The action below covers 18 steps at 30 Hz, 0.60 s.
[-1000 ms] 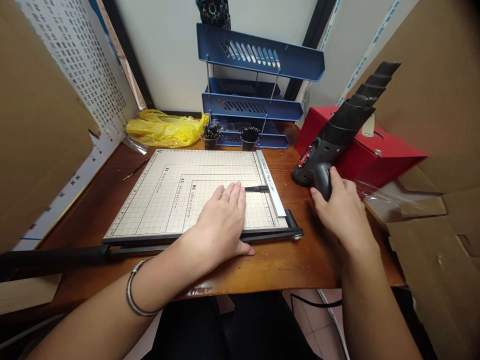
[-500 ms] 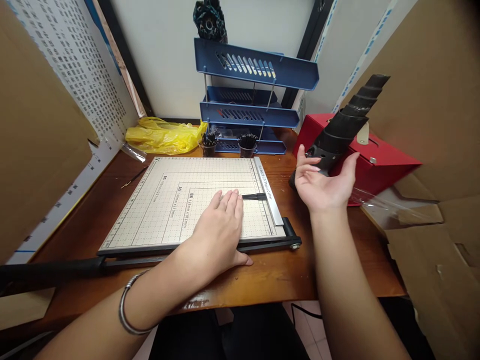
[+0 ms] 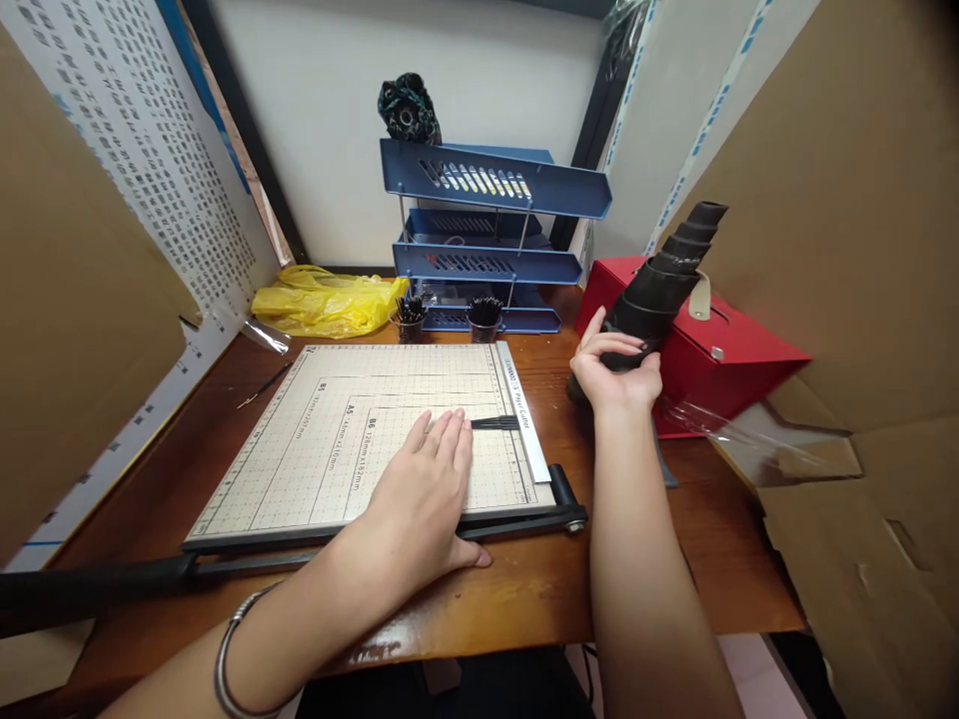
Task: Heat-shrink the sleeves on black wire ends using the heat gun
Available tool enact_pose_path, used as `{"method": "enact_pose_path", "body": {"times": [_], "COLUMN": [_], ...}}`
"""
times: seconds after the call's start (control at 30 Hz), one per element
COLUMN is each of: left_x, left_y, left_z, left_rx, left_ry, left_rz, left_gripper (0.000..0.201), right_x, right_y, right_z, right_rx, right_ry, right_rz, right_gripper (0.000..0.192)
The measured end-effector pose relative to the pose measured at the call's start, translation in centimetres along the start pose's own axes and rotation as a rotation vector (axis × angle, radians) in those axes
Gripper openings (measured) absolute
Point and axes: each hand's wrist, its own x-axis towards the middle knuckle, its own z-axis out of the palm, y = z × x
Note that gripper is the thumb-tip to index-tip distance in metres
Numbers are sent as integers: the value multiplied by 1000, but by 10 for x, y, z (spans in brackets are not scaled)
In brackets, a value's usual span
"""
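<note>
Right hand fingers wrapped round black heat gun beside red box; best gripped low, nozzle up. Left hand open, flat, pinning black strips on paper cutter near ruler edge; press firmly

Left hand flat, palm down, on paper cutter, fingertips touching small bundle of black strips beside cutter's ruler edge. Right hand wrapped around black heat gun, gun leaning against red box. Blue tray rack and yellow bag at back of wooden counter.
</note>
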Motion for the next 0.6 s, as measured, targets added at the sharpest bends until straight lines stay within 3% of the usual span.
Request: {"method": "enact_pose_path", "body": {"times": [0.17, 0.4, 0.53, 0.6], "left_x": [1, 0, 0, 0], "left_y": [1, 3, 4, 4], "left_z": [-1, -2, -3, -3], "left_rx": [2, 10, 37, 40], "left_ry": [6, 18, -31, -48], "left_rz": [-1, -3, -9, -11], "left_gripper": [130, 129, 129, 130], "right_x": [-3, -27, -42, -46], "right_y": [15, 56, 77, 83], "right_z": [-11, -22, -19, -18], "right_rx": [-434, -1264, -1722, -1821], "right_ry": [-54, -245, -141, -169], "right_rz": [-188, -238, -452, -554], "right_gripper": [72, 68, 77, 78]}}
